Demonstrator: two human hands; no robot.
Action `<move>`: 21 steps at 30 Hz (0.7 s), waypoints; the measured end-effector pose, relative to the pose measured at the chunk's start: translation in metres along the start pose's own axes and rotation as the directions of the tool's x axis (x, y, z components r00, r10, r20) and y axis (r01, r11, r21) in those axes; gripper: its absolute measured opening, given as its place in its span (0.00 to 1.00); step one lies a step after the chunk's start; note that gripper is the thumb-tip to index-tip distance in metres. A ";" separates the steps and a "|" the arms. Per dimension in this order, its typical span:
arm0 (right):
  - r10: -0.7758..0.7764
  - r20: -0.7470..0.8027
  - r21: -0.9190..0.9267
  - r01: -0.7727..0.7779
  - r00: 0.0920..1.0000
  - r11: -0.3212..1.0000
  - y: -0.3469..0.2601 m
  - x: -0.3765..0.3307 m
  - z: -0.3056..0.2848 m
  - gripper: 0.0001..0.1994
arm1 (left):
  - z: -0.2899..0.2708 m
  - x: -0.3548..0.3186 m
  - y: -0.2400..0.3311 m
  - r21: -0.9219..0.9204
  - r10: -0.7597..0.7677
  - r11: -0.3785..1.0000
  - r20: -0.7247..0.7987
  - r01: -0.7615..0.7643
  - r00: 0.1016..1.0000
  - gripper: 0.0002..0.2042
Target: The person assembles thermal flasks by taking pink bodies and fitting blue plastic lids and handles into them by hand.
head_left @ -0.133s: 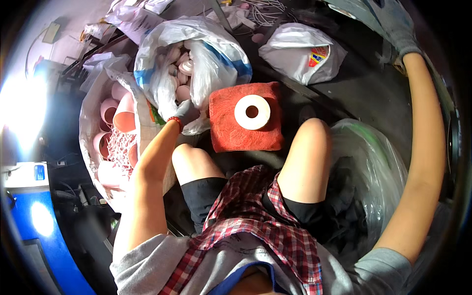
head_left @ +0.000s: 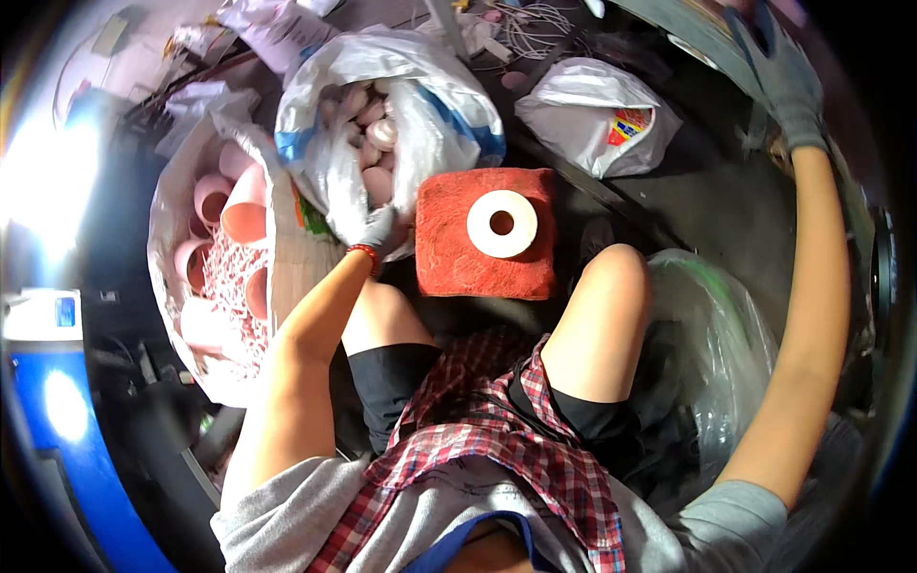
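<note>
My left hand (head_left: 379,229), in a grey glove with a red bracelet at the wrist, is closed on the near rim of a white and blue plastic bag (head_left: 439,143). Pale pink round pieces (head_left: 378,134) fill that bag's mouth. Far off at the upper right, my gloved right hand (head_left: 785,81) reaches over a grey-green panel edge (head_left: 707,43), thumb and fingers apart. Pink shapes show just beyond its fingertips, too cut off to name. Between my knees and the bags, a white ring-shaped roll (head_left: 516,244) lies on a red cloth-covered block (head_left: 449,258).
At left stands a white sack (head_left: 164,286) of pink cups (head_left: 245,215) and shredded pink paper (head_left: 229,291). Another white bag (head_left: 573,115) sits beyond the block. A clear plastic bag (head_left: 735,353) with dark contents is beside my right knee. Cables (head_left: 535,29) lie at the back.
My right hand has come slightly nearer, and its spread fingers show more clearly. The whole view has shifted a little; my left hand stays at the bag's rim.
</note>
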State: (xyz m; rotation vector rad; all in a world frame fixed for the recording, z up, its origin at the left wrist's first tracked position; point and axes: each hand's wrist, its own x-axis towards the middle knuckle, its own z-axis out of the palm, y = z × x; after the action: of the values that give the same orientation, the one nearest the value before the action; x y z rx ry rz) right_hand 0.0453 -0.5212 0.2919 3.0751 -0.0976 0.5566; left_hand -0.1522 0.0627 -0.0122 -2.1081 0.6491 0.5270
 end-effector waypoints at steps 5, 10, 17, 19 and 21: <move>-0.385 -0.564 0.287 0.610 0.730 0.738 0.048 0.014 -0.002 0.18 | -0.029 0.026 0.006 -0.377 -0.114 0.923 -0.475 -0.084 0.873 0.18; -0.350 -0.712 0.376 0.752 0.608 0.542 -0.081 -0.087 -0.048 0.15 | -0.094 -0.050 -0.064 -0.915 -0.744 -0.118 -0.176 -0.386 0.645 0.29; -0.881 -0.383 0.353 0.925 0.278 0.139 -0.348 -0.108 0.056 0.24 | -0.068 -0.027 -0.106 -0.832 -0.691 0.550 -0.500 -0.070 0.522 0.16; -0.932 -0.353 0.216 0.976 0.088 0.010 -0.406 -0.103 0.100 0.26 | -0.041 -0.016 -0.096 -0.733 -0.550 0.679 -0.477 0.035 0.686 0.21; -0.950 -0.310 0.215 0.976 0.043 -0.025 -0.443 -0.103 0.140 0.24 | -0.002 -0.018 -0.085 -0.731 -0.565 0.680 -0.472 0.058 0.676 0.24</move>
State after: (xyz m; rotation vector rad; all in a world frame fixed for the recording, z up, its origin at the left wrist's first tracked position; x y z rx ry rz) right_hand 0.0263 -0.0771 0.1235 2.2894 2.2536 0.5194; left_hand -0.1140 0.1086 0.0505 -3.0824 0.4386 -0.3426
